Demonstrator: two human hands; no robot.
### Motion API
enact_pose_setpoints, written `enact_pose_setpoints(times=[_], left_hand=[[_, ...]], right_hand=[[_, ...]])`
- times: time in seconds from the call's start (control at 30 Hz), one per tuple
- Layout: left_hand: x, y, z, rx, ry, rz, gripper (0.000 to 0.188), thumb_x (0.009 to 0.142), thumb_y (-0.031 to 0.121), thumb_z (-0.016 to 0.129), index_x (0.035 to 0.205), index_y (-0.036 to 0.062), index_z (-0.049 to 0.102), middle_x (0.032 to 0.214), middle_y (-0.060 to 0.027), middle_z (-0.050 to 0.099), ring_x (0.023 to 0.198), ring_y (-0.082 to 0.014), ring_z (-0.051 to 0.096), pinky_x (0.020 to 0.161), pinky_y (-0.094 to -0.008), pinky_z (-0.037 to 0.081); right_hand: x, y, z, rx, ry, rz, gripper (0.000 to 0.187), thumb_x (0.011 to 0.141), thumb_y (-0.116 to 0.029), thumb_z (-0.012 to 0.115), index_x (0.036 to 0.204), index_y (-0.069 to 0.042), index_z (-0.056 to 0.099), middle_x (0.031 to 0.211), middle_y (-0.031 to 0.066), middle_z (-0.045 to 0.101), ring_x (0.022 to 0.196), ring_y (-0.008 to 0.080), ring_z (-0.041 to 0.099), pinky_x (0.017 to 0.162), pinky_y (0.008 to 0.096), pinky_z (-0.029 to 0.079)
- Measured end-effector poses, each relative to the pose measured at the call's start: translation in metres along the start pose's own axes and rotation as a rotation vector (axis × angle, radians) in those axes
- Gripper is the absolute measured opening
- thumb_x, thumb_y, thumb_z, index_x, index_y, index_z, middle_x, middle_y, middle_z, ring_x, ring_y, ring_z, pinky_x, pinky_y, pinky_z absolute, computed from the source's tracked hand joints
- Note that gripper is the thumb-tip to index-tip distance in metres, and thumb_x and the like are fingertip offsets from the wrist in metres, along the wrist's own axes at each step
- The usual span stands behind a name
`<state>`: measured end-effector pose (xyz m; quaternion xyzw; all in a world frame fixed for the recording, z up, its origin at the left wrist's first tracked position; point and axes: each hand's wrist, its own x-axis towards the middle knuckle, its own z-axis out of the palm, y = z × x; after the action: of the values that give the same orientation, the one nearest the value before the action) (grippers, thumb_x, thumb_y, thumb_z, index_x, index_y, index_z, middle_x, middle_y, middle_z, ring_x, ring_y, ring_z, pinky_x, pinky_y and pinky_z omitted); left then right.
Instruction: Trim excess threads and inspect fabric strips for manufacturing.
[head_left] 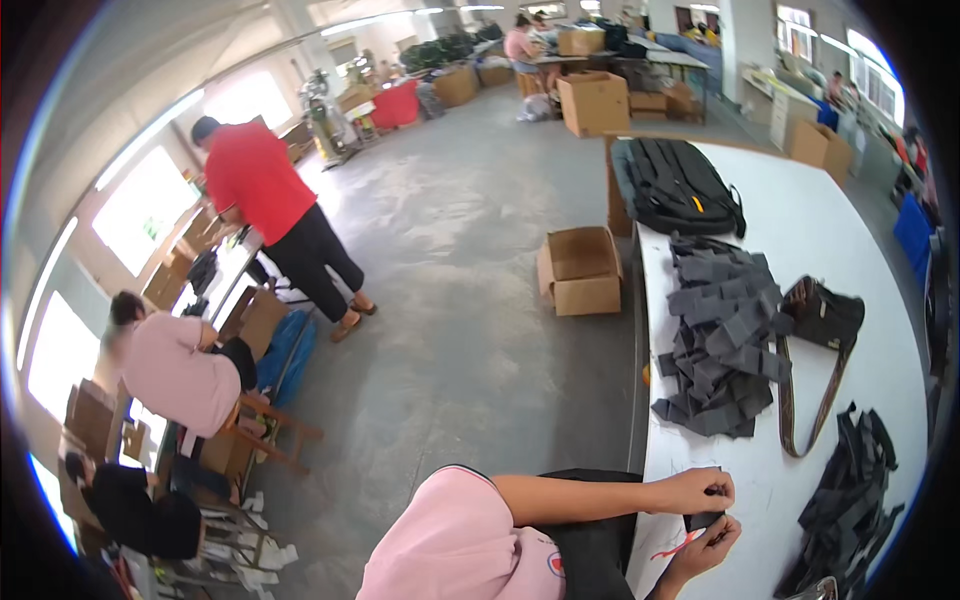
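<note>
Over the near part of the white table [860, 250], my left hand [697, 491] pinches a small dark grey fabric piece [704, 520]. My right hand [708, 549] is closed just below, at the lower edge of the same piece. A thin orange-red thing [672, 548] sticks out beside my right fingers; its kind is too small to tell. Beyond my hands lies a heap of dark grey fabric strips [720, 335]. A second dark pile of strips [850, 500] is to the right.
A black backpack [680, 185] and a small dark shoulder bag [825, 312] with a long strap rest on the table. An open cardboard box [583, 272] stands on the floor to its left. Several people work at the left, one in a red shirt [262, 180] standing.
</note>
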<state>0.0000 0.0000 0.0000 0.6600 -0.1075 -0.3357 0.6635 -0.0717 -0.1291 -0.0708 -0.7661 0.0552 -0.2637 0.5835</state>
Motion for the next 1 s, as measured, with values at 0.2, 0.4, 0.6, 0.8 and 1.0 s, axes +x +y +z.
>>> enact_pose_setpoints(times=[0.2, 0.4, 0.6, 0.8, 1.0], left_hand=[[-0.011, -0.020, 0.028, 0.249, 0.212, 0.371, 0.016, 0.075, 0.012, 0.057, 0.082, -0.0005, 0.050, 0.102, -0.0107, 0.045, 0.094, -0.0241, 0.046, 0.081, -0.0323, 0.039], [-0.010, -0.017, 0.040, 0.333, 0.395, 0.318, 0.020, 0.066, 0.006, 0.053, 0.085, -0.0015, 0.049, 0.093, -0.0148, 0.043, 0.088, -0.0315, 0.047, 0.073, -0.0371, 0.040], [-0.004, -0.021, 0.051, 0.276, 0.300, 0.450, 0.025, 0.065, 0.010, 0.056, 0.084, -0.0032, 0.046, 0.078, -0.0182, 0.051, 0.075, -0.0363, 0.052, 0.066, -0.0392, 0.041], [0.015, -0.034, 0.037, 0.245, 0.268, 0.352, 0.025, 0.067, 0.018, 0.055, 0.077, -0.0045, 0.050, 0.073, -0.0205, 0.055, 0.071, -0.0368, 0.056, 0.063, -0.0409, 0.042], [0.018, -0.045, 0.033, 0.269, 0.292, 0.443, 0.024, 0.067, 0.018, 0.056, 0.078, -0.0039, 0.054, 0.077, -0.0214, 0.056, 0.076, -0.0386, 0.055, 0.067, -0.0436, 0.041]], right_hand=[[0.004, -0.026, -0.021, 0.029, 0.061, 0.089, 0.020, 0.098, -0.015, 0.044, 0.092, 0.003, 0.046, 0.082, 0.0059, 0.044, 0.077, 0.0150, 0.042, 0.071, 0.0255, 0.038], [0.002, -0.056, -0.024, 0.108, -0.081, 0.241, 0.022, 0.093, -0.020, 0.054, 0.092, 0.002, 0.057, 0.081, 0.0110, 0.059, 0.068, 0.0208, 0.052, 0.060, 0.0323, 0.044], [0.017, -0.069, -0.029, 0.495, 0.024, 0.590, 0.020, 0.092, -0.017, 0.055, 0.087, 0.003, 0.054, 0.061, -0.0012, 0.039, 0.051, 0.0063, 0.033, 0.046, 0.0216, 0.024], [0.013, -0.064, -0.017, 0.542, 0.047, 0.662, 0.020, 0.094, -0.019, 0.054, 0.082, -0.003, 0.050, 0.061, -0.0010, 0.039, 0.051, 0.0072, 0.033, 0.045, 0.0222, 0.024], [0.008, -0.060, -0.017, 0.383, 0.084, 0.711, 0.023, 0.096, -0.023, 0.050, 0.084, -0.003, 0.049, 0.063, 0.0010, 0.040, 0.056, 0.0094, 0.037, 0.051, 0.0250, 0.030]])
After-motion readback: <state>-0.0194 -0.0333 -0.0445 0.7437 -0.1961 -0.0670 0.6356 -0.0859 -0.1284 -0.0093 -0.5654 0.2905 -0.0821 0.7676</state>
